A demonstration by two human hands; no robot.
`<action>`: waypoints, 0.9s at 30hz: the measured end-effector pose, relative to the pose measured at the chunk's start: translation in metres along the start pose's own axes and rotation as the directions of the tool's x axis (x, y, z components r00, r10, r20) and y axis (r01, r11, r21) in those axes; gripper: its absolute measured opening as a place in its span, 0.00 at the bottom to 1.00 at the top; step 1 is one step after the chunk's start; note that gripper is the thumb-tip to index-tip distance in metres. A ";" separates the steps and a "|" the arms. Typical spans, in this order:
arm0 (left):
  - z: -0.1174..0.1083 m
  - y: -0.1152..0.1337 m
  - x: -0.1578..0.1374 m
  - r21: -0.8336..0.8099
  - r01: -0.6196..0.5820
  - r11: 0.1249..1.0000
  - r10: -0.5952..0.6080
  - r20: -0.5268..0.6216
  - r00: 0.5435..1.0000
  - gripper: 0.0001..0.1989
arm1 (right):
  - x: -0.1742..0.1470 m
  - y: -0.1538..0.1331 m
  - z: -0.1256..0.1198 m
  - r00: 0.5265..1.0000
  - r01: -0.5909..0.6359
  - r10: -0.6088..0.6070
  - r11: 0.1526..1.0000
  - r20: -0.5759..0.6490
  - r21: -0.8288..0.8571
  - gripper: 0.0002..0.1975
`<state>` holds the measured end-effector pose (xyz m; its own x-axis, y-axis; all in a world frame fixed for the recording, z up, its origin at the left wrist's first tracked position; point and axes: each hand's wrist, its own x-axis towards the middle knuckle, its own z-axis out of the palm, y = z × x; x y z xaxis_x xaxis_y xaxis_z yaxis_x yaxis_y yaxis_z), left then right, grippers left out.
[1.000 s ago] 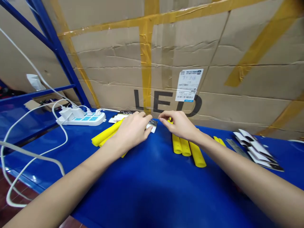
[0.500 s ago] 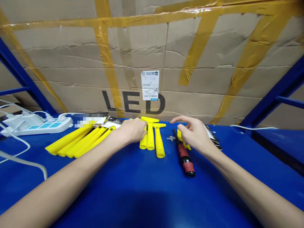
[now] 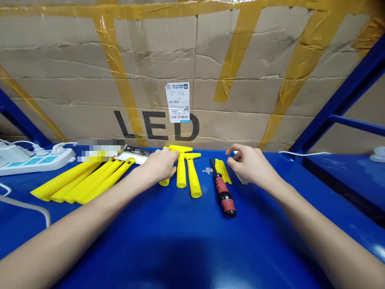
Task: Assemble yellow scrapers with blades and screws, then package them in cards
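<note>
Both hands are held over the desk, yellow T-shaped handles at the left.
By the left hand the leftmost of three handles is partly covered; its fingers are curled, but whether anything is pinched cannot be told. And at the right hand, thumb and forefinger are held apart, thin grey strips half hidden just beneath. In between, a red-and-black screwdriver is laid out, flanked by small metal pieces and a yellow strip.
</note>
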<state>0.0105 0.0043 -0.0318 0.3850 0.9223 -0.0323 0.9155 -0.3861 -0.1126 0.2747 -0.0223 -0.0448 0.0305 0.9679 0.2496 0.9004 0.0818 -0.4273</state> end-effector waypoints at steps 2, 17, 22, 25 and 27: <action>0.003 0.002 0.000 -0.015 -0.006 1.000 0.006 0.010 1.000 0.17 | 0.000 0.004 -0.003 0.999 -0.015 0.018 0.999 0.047 -0.046 0.10; -0.020 0.018 -0.013 0.029 0.203 0.979 -0.205 0.166 0.965 0.24 | -0.004 0.006 -0.005 0.999 -0.012 0.028 0.946 0.044 -0.324 0.11; -0.036 0.022 -0.021 0.064 0.206 0.976 -0.207 0.002 0.978 0.19 | -0.009 -0.001 -0.006 0.992 -0.026 0.081 0.889 0.100 -0.458 0.14; -0.036 0.021 -0.021 0.013 0.175 0.985 -0.173 -0.096 0.980 0.18 | -0.012 -0.005 -0.006 0.983 -0.019 0.104 0.875 0.151 -0.483 0.14; -0.033 0.019 -0.019 -0.053 0.109 0.993 -0.115 -0.147 0.982 0.18 | -0.012 -0.007 -0.005 0.977 -0.006 0.109 0.871 0.182 -0.492 0.14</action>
<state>0.0248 -0.0207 -0.0011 0.2898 0.9486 0.1275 0.9568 -0.2839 -0.0627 0.2707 -0.0354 -0.0404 0.0493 0.9980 0.0392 0.9972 -0.0514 0.0537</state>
